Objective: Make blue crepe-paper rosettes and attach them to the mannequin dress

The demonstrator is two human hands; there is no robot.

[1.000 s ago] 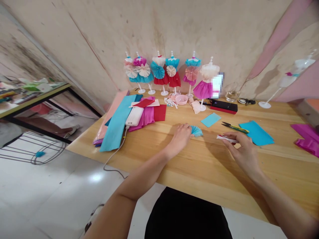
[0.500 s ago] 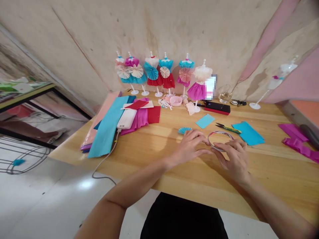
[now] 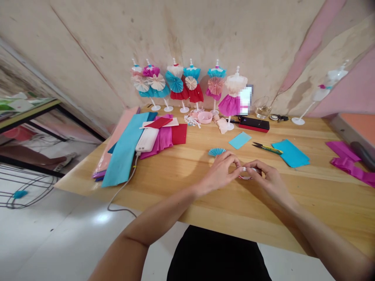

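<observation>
Turquoise pleated paper forms a fan [image 3: 217, 152] on the bench [image 3: 170, 168], spread roughly from 9 to 3 o'clock, its near right part hidden behind the left hand [image 3: 224, 171]. That hand is the nearer of the 2: from its fingers the fan lies toward 10 o'clock; whether they touch, I cannot tell. Fingers of both left and right hand [image 3: 265, 175] pinch a ring-shaped tape roll [image 3: 245, 178] between them, tips nearly meeting.

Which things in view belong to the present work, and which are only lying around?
Likely in the work:
tape roll, at left hand and right hand
blue pleated fan, nearby

Probably just lying about:
white power bank
black-and-red box
drinking glass
</observation>
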